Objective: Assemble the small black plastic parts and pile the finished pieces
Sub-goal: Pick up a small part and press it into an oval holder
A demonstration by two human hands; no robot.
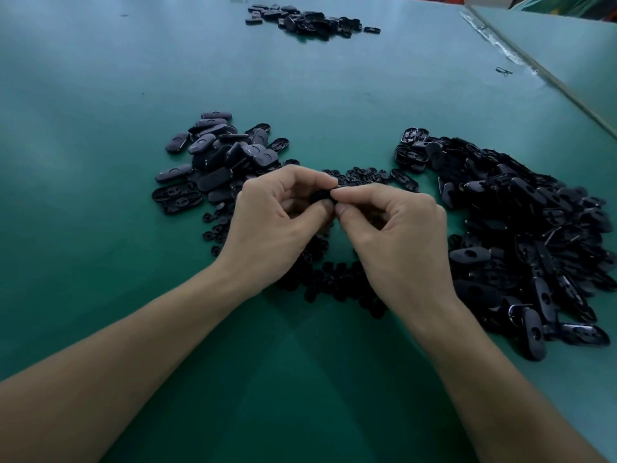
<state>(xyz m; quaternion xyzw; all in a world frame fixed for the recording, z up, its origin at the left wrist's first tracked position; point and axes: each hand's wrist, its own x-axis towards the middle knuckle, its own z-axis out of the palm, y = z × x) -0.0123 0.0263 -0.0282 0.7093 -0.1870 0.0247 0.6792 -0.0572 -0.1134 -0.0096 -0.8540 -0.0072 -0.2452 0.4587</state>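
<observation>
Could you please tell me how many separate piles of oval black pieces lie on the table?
3: a left pile beyond the left hand, a big right pile beside the right hand, and a far pile. The hands may hide stray ones.

The black part [322,196] is mostly hidden between the left hand [273,217] and right hand [399,228]. Small round pieces [337,282] under the right hand are partly covered.
</observation>
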